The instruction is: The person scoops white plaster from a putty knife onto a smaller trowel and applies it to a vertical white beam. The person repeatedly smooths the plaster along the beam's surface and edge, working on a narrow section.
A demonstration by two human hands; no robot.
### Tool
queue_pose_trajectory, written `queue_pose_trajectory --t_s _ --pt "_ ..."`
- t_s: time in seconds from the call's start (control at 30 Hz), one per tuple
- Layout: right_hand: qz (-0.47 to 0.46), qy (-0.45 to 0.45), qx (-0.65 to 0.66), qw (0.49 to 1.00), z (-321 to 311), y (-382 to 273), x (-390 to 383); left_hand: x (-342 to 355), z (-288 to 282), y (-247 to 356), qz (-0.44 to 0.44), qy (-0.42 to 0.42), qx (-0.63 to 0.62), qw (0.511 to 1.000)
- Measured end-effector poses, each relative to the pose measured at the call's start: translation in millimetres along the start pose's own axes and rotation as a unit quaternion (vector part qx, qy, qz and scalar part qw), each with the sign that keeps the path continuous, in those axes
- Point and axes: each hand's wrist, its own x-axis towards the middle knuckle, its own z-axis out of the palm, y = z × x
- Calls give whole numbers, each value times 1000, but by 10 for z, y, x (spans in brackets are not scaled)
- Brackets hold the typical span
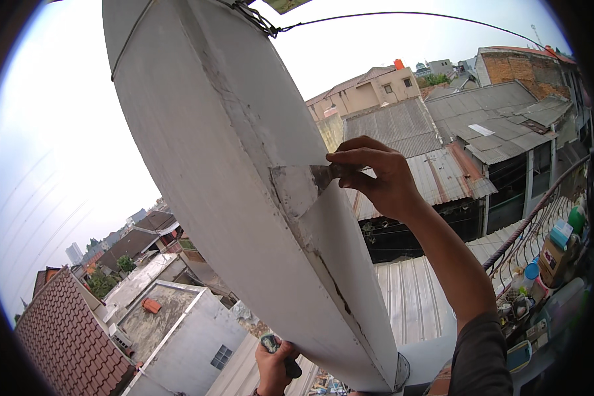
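A tall white column [198, 171] leans across the middle of the view, with cracked, rough plaster [251, 122] along its corner edge. My right hand [376, 175] is closed on a putty knife [321, 177], its dark blade against the column's right face. Beside the blade lies a pale, roughly square patch [294, 189]. Lower down, a long crack [333, 284] runs along the same face. At the bottom, left of the column, my left hand [275, 371] grips a dark-handled tool [270, 342]; a pale, smeared piece shows beyond it, and its exact kind is unclear.
Wires [261, 20] are tied round the column's top. A metal railing [534, 211] curves along the right, beside a cardboard box [552, 254] and cluttered containers. Corrugated roofs [402, 290] lie below, with a tiled roof [72, 336] at lower left.
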Motion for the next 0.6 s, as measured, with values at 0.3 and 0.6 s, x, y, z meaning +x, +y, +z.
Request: queue_pose_trajectory --t_s 0.3,0.6 --pt "20 43 -110 993 -418 -44 -168 -47 157 122 6 12 7 1000" --pt "-36 54 -237 969 -303 -1339 -373 -4 88 72 1 5 -32 999"
